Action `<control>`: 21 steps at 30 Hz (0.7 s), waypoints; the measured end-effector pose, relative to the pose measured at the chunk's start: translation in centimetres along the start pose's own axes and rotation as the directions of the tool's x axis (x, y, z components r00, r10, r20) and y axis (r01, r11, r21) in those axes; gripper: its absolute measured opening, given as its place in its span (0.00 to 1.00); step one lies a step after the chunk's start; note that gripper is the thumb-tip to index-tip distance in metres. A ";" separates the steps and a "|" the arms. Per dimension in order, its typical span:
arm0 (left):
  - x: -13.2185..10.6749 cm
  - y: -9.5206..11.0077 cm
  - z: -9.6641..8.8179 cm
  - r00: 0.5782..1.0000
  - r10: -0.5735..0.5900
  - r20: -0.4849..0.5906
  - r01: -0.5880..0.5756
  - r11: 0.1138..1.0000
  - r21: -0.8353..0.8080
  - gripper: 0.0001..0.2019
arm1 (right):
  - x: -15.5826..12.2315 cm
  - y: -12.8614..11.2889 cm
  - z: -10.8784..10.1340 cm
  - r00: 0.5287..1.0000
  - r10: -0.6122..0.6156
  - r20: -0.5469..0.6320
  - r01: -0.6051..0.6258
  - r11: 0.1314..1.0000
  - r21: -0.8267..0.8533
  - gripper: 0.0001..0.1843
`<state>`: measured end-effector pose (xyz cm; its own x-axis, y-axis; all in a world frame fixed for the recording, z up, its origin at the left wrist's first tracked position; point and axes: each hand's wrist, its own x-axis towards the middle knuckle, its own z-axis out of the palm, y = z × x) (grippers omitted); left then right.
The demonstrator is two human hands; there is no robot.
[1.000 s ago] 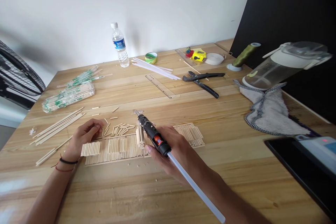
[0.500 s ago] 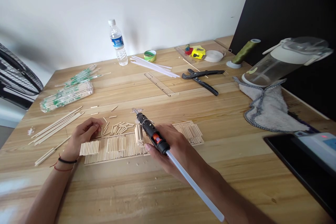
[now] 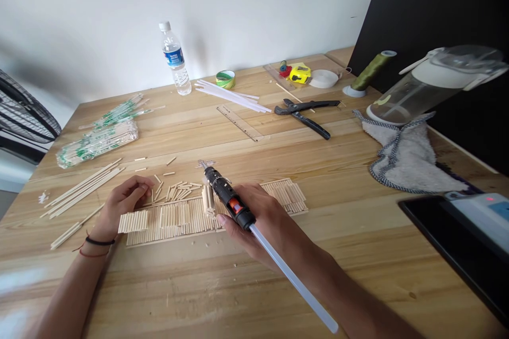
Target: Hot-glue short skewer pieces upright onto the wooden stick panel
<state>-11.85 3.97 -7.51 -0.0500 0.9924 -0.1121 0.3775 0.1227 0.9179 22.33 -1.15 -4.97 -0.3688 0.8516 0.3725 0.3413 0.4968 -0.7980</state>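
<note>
My right hand [image 3: 254, 212] is wrapped round a black hot glue gun [image 3: 228, 195]. A long translucent glue stick runs out of its back end, and its nozzle points away over a small patch of glue on the table. Under and beside the gun lies a long panel of short wooden sticks [image 3: 175, 225], with raised stick pieces on top and a small upright stick bundle [image 3: 208, 200] near my right thumb. My left hand [image 3: 129, 198] rests at the panel's left end, its fingers curled together beside loose cut sticks [image 3: 181, 190]. Whatever those fingertips hold is hidden.
Long sticks [image 3: 85, 188] and bagged sticks [image 3: 99, 140] lie left, near a fan [image 3: 27, 111]. Behind are a water bottle [image 3: 175, 61], tape roll [image 3: 225, 79], ruler [image 3: 238, 123], cutter [image 3: 306, 115] and tape measure [image 3: 299, 73]. A tumbler [image 3: 425, 90] stands on a cloth [image 3: 405, 159] at right.
The view has shifted slightly. Both hands keep nearly the same pose, the right one still holding the glue gun; no object has plainly moved on the table.
</note>
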 end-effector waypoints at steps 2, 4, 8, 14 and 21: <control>0.0 0.2 0.1 1.000 0.003 -0.013 -0.003 1.000 0.004 0.16 | 0.0 0.0 0.0 1.000 -0.002 -0.001 0.002 1.000 0.007 0.12; -0.1 0.4 0.3 1.000 -0.002 -0.022 0.002 1.000 0.008 0.15 | 0.0 0.1 -0.1 1.000 -0.007 0.000 0.007 1.000 0.011 0.12; -0.3 0.6 0.4 0.999 -0.015 -0.034 0.015 1.000 0.000 0.14 | 0.0 0.2 0.0 1.000 -0.004 0.001 0.004 1.000 -0.001 0.12; -0.2 0.5 0.5 0.999 -0.023 -0.034 0.022 0.999 -0.028 0.16 | -0.2 0.2 0.1 1.000 0.014 0.012 -0.014 1.000 0.005 0.11; -0.1 0.3 0.4 1.000 -0.020 -0.017 0.019 0.999 -0.030 0.14 | -0.3 0.2 0.0 1.000 0.012 0.020 -0.012 1.000 0.006 0.12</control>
<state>-11.41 3.94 -7.39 -0.0733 0.9896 -0.1235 0.3481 0.1414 0.9267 22.50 -1.30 -5.24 -0.3824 0.8537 0.3534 0.3402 0.4857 -0.8052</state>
